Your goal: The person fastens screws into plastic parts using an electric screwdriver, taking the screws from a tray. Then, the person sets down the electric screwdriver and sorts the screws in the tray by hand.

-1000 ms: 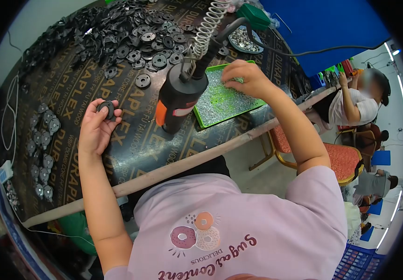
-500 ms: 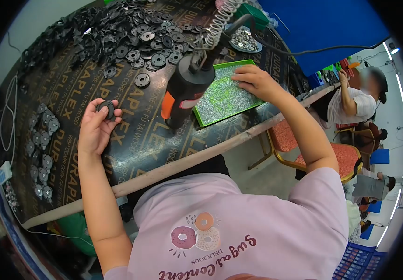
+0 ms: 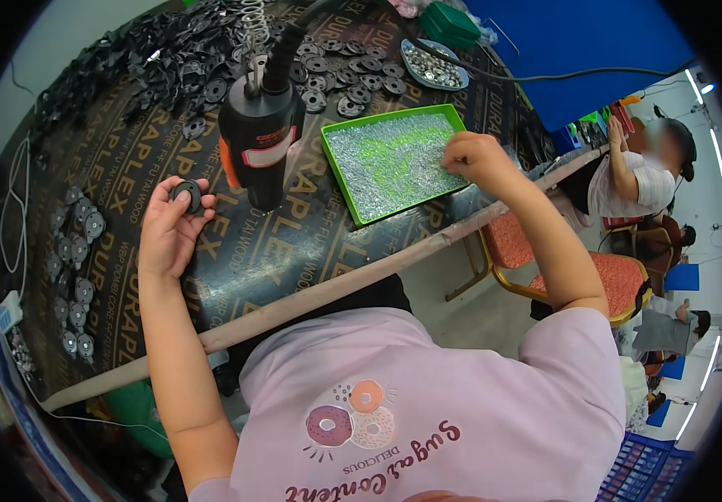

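Note:
My left hand (image 3: 175,224) holds a black round plastic disc part (image 3: 185,197) between thumb and fingers, above the table's left half. My right hand (image 3: 479,161) is at the right edge of a green tray (image 3: 346,189) filled with small silvery screws (image 3: 394,163). Its fingers are curled together, and anything between them is too small to make out. An electric screwdriver (image 3: 260,142) hangs upright from a coiled spring between my left hand and the tray, touched by neither hand.
A big heap of black parts (image 3: 168,63) covers the back of the table (image 3: 294,243). Loose round parts (image 3: 76,243) lie at the left. A bowl of metal pieces (image 3: 436,67) stands behind the tray. A cable crosses to the right, where another person (image 3: 628,180) sits.
The hanging screwdriver has swung left, away from the tray. My right hand has moved right to the tray's edge, with its fingers drawn together. My left hand stays nearly still with the disc part.

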A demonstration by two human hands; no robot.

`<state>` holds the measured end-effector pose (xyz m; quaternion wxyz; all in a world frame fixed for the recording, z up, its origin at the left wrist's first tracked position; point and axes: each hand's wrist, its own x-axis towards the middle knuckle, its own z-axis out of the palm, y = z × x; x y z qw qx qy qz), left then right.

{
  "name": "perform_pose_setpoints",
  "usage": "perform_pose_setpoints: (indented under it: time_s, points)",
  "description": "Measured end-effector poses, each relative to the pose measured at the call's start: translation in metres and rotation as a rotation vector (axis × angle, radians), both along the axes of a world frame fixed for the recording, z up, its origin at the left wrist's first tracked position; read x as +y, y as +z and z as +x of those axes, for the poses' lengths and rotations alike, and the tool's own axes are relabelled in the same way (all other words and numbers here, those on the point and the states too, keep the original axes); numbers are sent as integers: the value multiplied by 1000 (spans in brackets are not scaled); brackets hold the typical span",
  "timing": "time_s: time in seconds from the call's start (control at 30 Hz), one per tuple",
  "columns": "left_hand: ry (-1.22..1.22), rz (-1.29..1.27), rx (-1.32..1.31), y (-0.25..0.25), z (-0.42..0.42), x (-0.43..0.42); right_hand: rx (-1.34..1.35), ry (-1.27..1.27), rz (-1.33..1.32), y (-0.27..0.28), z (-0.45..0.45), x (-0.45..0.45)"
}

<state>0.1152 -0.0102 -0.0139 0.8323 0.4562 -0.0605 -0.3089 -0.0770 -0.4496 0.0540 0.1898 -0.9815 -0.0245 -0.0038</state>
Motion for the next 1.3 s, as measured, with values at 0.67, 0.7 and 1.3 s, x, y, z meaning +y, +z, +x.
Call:
perform_pose_setpoints:
  time_s: [0.67,0.7,1.3]
  points:
    - [-9,-24,2,-4,4,2,282,42,197,7,29,64]
    - [-9,-25,1,-3,3,2,274,20,216,5,33,67]
    - [7,-13,-4,0,1,1,298,14,145,5,42,39]
